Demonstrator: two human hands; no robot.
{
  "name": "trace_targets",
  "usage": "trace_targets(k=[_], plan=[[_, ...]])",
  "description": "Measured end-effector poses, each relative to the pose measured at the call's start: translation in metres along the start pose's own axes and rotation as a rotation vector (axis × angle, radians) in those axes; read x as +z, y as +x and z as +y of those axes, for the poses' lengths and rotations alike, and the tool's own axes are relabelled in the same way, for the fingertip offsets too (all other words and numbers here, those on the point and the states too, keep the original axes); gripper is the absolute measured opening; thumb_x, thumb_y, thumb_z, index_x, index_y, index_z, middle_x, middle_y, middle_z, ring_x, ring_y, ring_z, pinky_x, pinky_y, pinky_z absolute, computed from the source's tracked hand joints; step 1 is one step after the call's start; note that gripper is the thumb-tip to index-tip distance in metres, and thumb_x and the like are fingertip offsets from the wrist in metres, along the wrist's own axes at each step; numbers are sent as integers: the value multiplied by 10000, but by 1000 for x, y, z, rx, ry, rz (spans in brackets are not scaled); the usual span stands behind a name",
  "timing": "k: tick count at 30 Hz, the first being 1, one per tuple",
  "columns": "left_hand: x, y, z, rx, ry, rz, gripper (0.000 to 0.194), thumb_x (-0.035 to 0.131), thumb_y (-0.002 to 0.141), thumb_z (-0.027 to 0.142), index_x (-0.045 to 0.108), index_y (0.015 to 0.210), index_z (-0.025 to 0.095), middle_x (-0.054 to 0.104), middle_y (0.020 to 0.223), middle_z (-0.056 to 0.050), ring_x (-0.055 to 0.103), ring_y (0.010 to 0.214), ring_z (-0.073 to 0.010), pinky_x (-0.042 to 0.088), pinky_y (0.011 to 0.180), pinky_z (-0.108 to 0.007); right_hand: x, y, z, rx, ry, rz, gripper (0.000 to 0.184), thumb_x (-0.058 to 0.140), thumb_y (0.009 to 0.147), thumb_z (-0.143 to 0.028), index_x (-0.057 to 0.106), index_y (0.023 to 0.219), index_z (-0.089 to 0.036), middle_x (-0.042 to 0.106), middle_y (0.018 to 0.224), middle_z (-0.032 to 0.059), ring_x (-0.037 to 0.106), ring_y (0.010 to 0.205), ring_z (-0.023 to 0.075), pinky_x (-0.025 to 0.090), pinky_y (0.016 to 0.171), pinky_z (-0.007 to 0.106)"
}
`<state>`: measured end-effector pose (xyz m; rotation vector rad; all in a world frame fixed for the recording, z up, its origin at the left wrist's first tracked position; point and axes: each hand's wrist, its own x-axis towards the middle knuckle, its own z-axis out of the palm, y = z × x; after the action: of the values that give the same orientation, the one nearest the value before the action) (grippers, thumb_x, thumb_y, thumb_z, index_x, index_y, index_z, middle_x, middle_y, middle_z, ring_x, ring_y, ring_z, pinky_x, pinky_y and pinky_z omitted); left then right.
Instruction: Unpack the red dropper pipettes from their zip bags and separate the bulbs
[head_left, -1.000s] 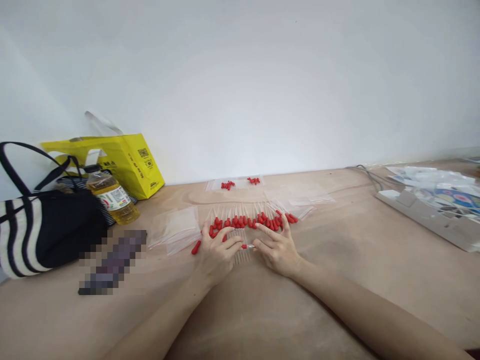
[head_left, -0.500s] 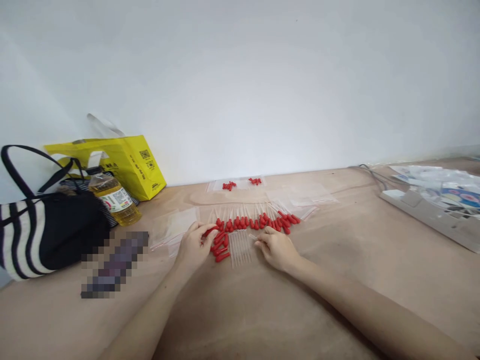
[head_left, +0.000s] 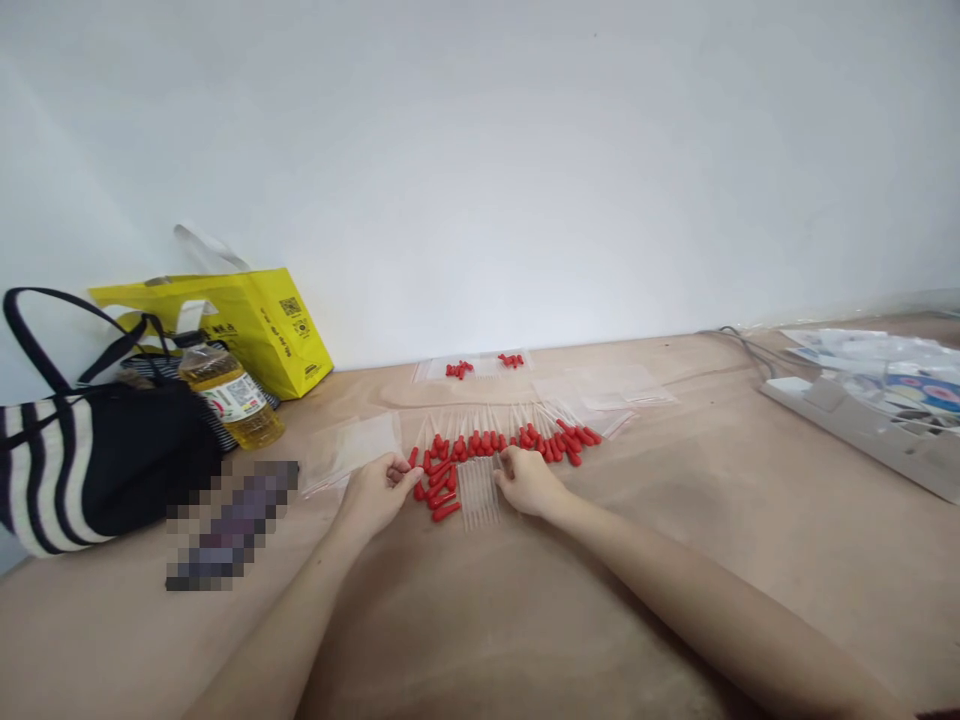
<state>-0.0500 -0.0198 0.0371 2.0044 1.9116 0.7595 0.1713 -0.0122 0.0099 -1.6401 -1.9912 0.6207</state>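
Observation:
Just left of a pile of red dropper bulbs (head_left: 442, 478), my left hand (head_left: 381, 492) has its thumb and fingers pinched together; anything between them is too small to make out. A row of thin clear tubes (head_left: 478, 495) lies side by side on the table between my hands. My right hand (head_left: 529, 483) is closed at the right edge of this row, pinching a clear tube that its fingers mostly hide. Behind the row, more droppers with red bulbs (head_left: 484, 442) fan out, their clear stems pointing to the wall.
Flat zip bags (head_left: 352, 450) lie to the left, with more (head_left: 607, 385) farther back. Bagged small red bulbs (head_left: 459, 370) lie near the wall. At left stand a striped bag (head_left: 142, 460), an oil bottle (head_left: 232, 395) and a yellow bag (head_left: 289, 340); at right, an open carton (head_left: 847, 420).
My right hand has moved slightly left and up to the tube row, with the tube it showed now mostly hidden. My left hand has drawn back a little left from the red bulbs.

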Motion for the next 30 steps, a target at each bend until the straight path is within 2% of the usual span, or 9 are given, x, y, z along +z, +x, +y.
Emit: trace_targets(k=[4, 10, 12, 15, 17, 19, 22, 26, 30], plan=[[3, -1, 7, -14, 21, 2, 283, 476, 679, 440, 573, 637, 178, 637, 609, -23, 579, 567, -166, 391, 561, -255, 0, -2, 0, -5, -10, -2, 196, 502, 773, -206, 579, 924, -107, 639, 856, 112, 596, 793, 169, 399, 637, 222], [2, 0, 1, -43, -73, -49, 351, 412, 723, 482, 585, 712, 176, 623, 553, -6, 557, 465, -145, 383, 506, -236, -2, -4, -3, -2, -27, -4, 206, 498, 778, -218, 577, 939, -117, 644, 846, 100, 599, 776, 160, 398, 620, 214], [0, 0, 2, -19, -10, 7, 350, 408, 730, 481, 591, 710, 184, 629, 580, -9, 558, 496, -148, 371, 507, -234, -9, -3, -2, 2, -35, 1, 210, 487, 783, -234, 575, 941, -127, 645, 834, 96, 601, 741, 160, 395, 607, 221], [-1, -3, 9, 11, 78, 98, 332, 415, 736, 473, 602, 714, 200, 638, 638, -4, 559, 561, -148, 360, 530, -230, -27, 2, 1, 40, -159, 98, 213, 458, 793, -288, 580, 921, -169, 639, 850, 87, 593, 784, 190, 388, 626, 255], [2, -6, 16, 27, 100, 101, 311, 422, 737, 460, 607, 713, 211, 631, 628, 10, 549, 560, -140, 350, 528, -223, -39, 6, 5, 75, -291, 161, 224, 465, 784, -335, 584, 905, -189, 627, 884, 80, 580, 833, 208, 383, 640, 271], [6, -11, 24, 53, 110, 71, 290, 429, 739, 445, 610, 712, 220, 621, 614, 22, 541, 556, -132, 341, 520, -218, -46, 11, 10, 84, -379, 169, 255, 497, 758, -386, 586, 899, -193, 613, 917, 76, 574, 842, 210, 382, 643, 273], [15, -20, 35, 112, 128, 37, 269, 429, 751, 421, 606, 708, 223, 610, 605, 29, 532, 555, -126, 334, 521, -218, -46, 14, 14, 77, -435, 150, 281, 528, 733, -418, 590, 884, -189, 602, 942, 72, 575, 831, 204, 383, 628, 266], [23, -27, 42, 223, 125, 13, 246, 429, 767, 387, 588, 693, 215, 613, 627, 25, 528, 572, -125, 342, 545, -224, -40, 14, 16, 69, -445, 154, 219, 516, 756, -365, 607, 841, -185, 620, 919, 81, 580, 838, 204, 382, 619, 263], [28, -28, 44, 239, 89, 2, 242, 449, 759, 393, 594, 680, 215, 616, 626, 21, 523, 565, -129, 354, 550, -237, -36, 14, 17, 91, -437, 174, 222, 468, 788, -321, 624, 816, -166, 644, 843, 114, 595, 798, 217, 383, 603, 274]])
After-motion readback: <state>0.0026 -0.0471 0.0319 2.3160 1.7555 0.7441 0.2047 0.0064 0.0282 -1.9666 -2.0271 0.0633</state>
